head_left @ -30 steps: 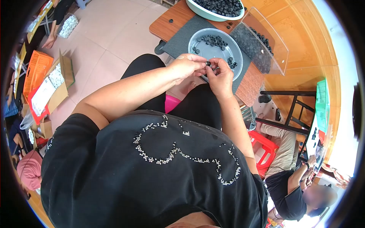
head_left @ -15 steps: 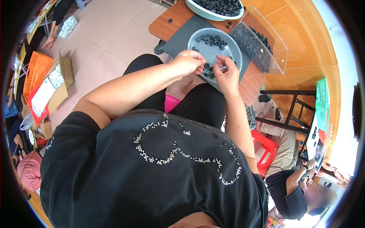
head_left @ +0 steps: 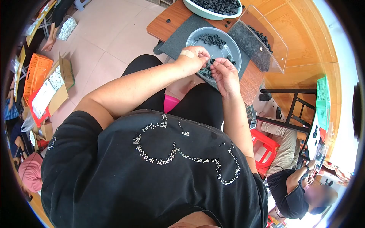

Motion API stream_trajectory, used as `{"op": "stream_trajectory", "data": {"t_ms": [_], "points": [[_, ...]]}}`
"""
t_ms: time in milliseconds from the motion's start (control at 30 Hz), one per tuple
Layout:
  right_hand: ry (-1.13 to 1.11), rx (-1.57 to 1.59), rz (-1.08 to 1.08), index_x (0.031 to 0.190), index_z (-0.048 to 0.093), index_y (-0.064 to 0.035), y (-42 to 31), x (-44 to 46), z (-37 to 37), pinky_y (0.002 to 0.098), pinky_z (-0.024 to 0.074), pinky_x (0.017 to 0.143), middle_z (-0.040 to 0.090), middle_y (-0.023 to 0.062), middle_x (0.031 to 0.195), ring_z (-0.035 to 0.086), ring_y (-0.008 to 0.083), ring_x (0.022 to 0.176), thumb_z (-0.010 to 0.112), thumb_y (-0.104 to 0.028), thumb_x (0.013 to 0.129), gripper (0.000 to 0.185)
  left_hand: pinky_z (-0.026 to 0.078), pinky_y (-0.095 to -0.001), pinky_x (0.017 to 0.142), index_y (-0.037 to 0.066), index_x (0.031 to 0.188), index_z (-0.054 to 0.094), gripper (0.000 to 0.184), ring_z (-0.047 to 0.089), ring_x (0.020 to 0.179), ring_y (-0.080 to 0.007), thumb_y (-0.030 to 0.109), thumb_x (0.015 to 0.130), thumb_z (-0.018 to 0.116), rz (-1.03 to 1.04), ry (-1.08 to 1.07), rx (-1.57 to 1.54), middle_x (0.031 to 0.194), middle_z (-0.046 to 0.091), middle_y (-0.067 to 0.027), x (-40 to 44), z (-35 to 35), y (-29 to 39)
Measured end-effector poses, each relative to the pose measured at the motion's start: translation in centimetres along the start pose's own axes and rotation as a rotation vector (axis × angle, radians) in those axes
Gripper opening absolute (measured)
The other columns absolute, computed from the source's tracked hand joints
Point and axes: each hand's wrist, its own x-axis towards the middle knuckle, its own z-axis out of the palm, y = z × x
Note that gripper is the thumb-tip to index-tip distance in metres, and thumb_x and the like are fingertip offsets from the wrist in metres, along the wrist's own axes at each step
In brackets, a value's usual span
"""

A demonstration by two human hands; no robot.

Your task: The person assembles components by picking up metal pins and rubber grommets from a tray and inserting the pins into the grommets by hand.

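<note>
Over a clear round bowl (head_left: 224, 52) on the desk, my two hands nearly meet at the fingertips. My right hand (head_left: 226, 75) pinches a small round black part (head_left: 212, 60) between thumb and fingers. My left hand (head_left: 193, 60), with a plaster-like patch on its back, has its fingertips pressed together close to that part; whatever they hold is too small to make out. Loose black parts (head_left: 213, 40) of the same look lie along the bowl's far side, and more sit beneath my hands, partly hidden by them.
Beyond the bowl stands a pale green basin (head_left: 207, 14) heaped with black parts. A clear plastic bin (head_left: 279, 45) with more parts is at the right. Under the bowl lies a dark mat (head_left: 176, 41) on the wooden desk (head_left: 161, 27). Another person (head_left: 287, 190) sits at the lower right.
My right fingers have closed together, and a black part now shows at their tips. The left hand has shifted slightly right and up, bringing both hands' fingertips nearer each other.
</note>
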Motion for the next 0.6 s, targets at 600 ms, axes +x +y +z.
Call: {"op": "stream_trajectory", "data": {"t_ms": [600], "points": [[0.089, -0.168, -0.115, 0.095, 0.06, -0.001, 0.9, 0.2, 1.0, 0.019, 0.0403, 0.056, 0.062, 0.0028, 0.078, 0.051, 0.0059, 0.062, 0.064, -0.006, 0.081, 0.015, 0.05, -0.0253, 0.068, 0.0, 0.097, 0.062, 0.015, 0.059, 0.074, -0.012, 0.011, 0.088, 0.056, -0.057, 0.027, -0.042, 0.082, 0.063, -0.0072, -1.2, 0.4, 1.8]]}}
